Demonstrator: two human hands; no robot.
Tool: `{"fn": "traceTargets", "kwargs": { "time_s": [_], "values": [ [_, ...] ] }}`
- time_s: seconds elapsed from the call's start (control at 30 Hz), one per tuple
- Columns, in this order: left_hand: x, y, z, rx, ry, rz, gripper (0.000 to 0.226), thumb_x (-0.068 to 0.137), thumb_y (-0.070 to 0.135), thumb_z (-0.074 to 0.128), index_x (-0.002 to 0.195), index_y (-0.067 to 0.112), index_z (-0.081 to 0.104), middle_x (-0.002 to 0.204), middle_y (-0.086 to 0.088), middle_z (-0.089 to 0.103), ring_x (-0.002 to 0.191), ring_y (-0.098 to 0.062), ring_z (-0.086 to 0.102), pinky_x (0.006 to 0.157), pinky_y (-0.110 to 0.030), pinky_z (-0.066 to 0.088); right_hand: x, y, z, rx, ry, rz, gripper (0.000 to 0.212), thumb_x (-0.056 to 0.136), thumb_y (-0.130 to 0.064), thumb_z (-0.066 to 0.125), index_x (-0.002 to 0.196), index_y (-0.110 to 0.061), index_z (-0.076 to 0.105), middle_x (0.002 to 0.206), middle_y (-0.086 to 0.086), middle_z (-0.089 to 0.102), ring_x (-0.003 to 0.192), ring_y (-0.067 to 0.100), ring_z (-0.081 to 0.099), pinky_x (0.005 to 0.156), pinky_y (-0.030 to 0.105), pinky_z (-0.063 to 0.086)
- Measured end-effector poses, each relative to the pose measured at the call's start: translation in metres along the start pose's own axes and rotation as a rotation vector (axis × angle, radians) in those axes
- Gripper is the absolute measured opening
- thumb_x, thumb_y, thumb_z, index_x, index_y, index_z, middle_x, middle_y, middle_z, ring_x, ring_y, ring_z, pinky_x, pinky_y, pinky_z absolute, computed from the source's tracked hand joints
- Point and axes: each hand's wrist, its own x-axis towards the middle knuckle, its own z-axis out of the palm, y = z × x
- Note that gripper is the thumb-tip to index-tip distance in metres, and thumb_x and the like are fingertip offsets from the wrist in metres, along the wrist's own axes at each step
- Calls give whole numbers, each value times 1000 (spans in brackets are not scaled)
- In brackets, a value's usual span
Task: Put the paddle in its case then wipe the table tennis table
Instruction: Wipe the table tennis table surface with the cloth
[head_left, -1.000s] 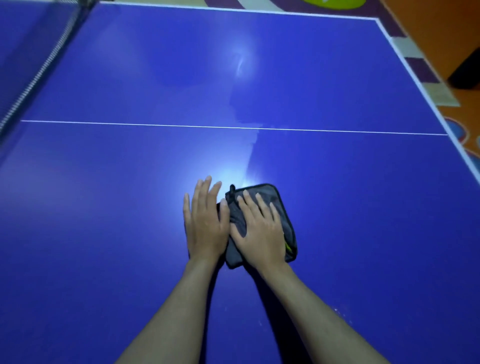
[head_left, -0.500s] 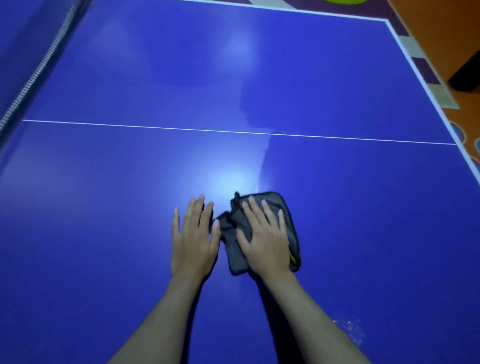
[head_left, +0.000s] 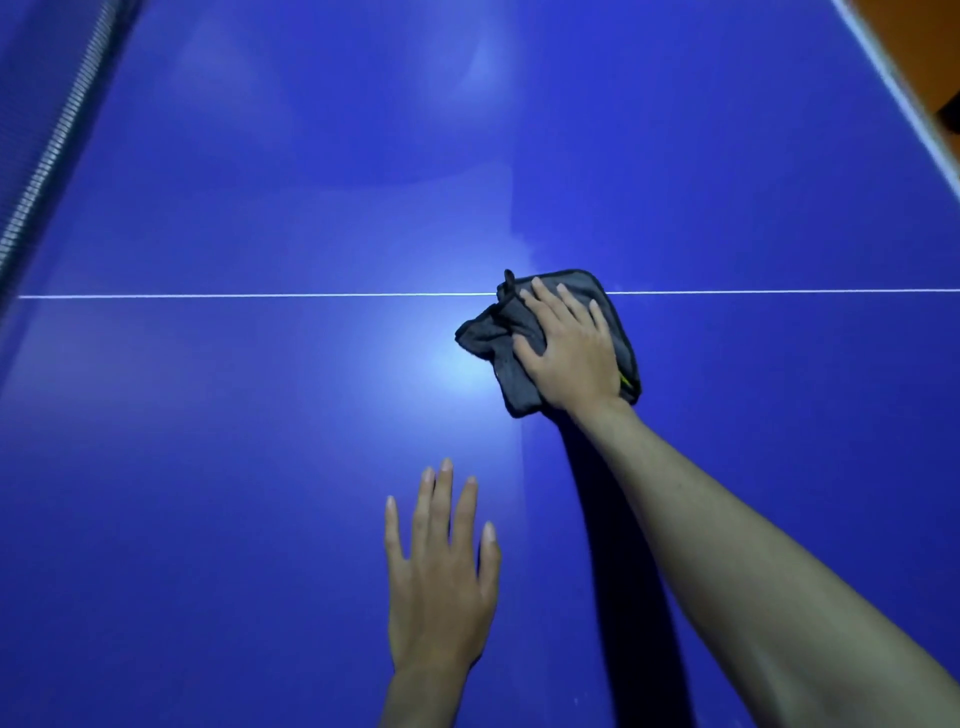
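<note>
A dark grey cloth (head_left: 488, 338) lies bunched on the blue table tennis table (head_left: 208, 415), across the white centre line (head_left: 260, 295). My right hand (head_left: 569, 353) presses flat on the cloth with straight fingers, arm stretched forward. My left hand (head_left: 441, 577) rests flat on the bare table surface nearer to me, apart from the cloth, fingers straight and spread. No paddle or case is in view.
The net (head_left: 57, 135) runs along the far left. The table's white edge line (head_left: 904, 98) shows at the upper right, with orange floor beyond it. A bright light reflection sits on the table just left of the cloth.
My right hand has pushed the cloth forward, away from me, up to the white line. My left hand has come off the cloth and stayed behind on the table.
</note>
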Motion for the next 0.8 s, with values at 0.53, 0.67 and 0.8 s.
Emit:
{"fn": "traceTargets", "kwargs": {
  "time_s": [0.53,0.67,0.8],
  "values": [
    [1,-2,-6,-238,67,-36,56,101,27,25,157,23,33,171,2,18,159,-14,9,127,-55,10,-92,-21,3,41,40,19,62,98,-51,46,154,-25,50,165,-11,39,155,15,30,128,44,20],
    [-2,-5,-13,-447,134,-33,53,100,29,25,151,22,40,167,5,26,158,-10,12,128,-51,5,-166,-32,0,34,34,37,64,98,-52,44,156,-25,47,166,-11,38,156,14,28,128,44,20],
    [-8,-7,-22,-458,213,23,48,102,28,31,145,18,47,162,3,36,156,-13,19,129,-49,7,-243,-46,-5,22,33,38,65,99,-52,43,157,-25,45,166,-10,37,156,14,27,128,45,20]
  ]
}}
